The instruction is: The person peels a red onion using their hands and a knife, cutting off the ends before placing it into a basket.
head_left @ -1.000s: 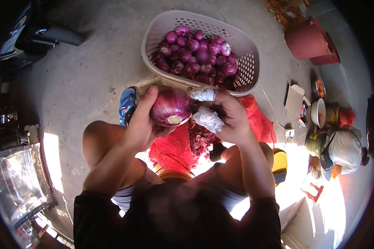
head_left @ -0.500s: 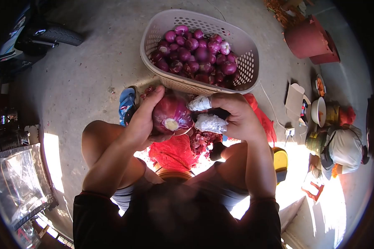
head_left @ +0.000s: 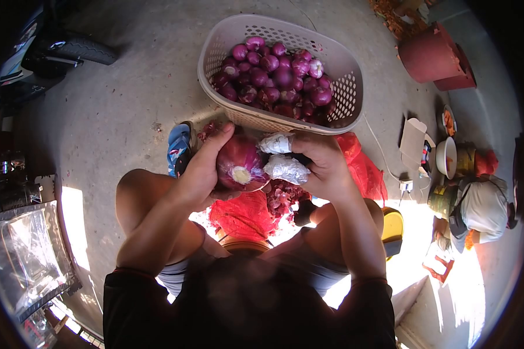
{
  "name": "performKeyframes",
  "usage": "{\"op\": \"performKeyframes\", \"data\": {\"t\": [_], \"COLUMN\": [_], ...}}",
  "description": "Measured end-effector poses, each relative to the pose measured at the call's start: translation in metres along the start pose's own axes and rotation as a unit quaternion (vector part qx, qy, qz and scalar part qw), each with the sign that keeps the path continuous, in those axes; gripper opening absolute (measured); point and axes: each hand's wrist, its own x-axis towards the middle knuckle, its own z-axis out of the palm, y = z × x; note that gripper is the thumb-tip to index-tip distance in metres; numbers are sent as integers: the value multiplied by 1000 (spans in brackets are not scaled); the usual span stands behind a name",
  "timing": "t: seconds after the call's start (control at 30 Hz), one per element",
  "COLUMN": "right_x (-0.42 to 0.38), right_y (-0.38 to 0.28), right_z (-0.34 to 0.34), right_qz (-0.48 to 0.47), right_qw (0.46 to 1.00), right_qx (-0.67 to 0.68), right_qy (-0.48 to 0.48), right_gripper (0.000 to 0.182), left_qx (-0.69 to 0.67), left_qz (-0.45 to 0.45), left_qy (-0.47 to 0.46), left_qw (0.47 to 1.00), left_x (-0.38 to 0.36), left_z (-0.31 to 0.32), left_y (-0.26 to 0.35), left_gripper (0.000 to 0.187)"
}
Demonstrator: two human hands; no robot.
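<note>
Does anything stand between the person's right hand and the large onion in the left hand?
Only silvery wrappings on two digits of the right hand come between it and the onion, at the onion's right side; no other obstacle is visible.

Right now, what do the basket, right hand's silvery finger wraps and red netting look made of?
Basket: probably matte moulded plastic; regular perforations, smooth rim. Finger wraps: shiny, perhaps foil or plastic tape; crinkled, bright highlights. Red netting: likely plastic mesh, matte-looking; thin, crumpled folds.
</note>
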Motion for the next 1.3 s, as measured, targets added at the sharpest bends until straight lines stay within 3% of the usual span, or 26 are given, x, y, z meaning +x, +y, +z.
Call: {"op": "performKeyframes", "data": {"t": [0.1,0.17,0.33,0.43,0.63,0.73,0.97,1.07,1.2,1.3], "right_x": [1,1,-3,-5,-8,-3,1,2,2,1], "right_y": [-8,-6,-10,-2,0,-1,-10,-8,-9,-8], "right_z": [4,9,1,0,-2,-6,-2,0,3,7], "right_qz": [57,44,81,29,71,47,52,24,47,59], "right_qw": [998,994,978,990,996,999,998,999,997,990], "right_qx": [28,87,191,134,45,6,45,41,62,121], "right_qy": [22,52,28,26,12,8,4,10,17,49], "right_gripper": [29,30,40,40,41,37,32,30,28,26], "left_qx": [-7,-9,-15,-12,-2,3,0,-107,-38,-34], "left_qz": [14,39,27,23,26,21,27,-7,27,34], "left_qy": [-35,-73,-45,-48,-46,-33,-4,85,-42,-42], "left_qw": [999,996,999,999,999,999,1000,991,998,998], "left_x": [2,2,-2,-6,-5,-7,-5,-11,-1,-2], "left_z": [-6,-3,0,-1,0,4,4,29,-2,-2], "left_y": [-4,-2,2,5,6,7,4,10,-3,-1], "left_gripper": [57,57,57,57,56,55,54,53,58,67]}}
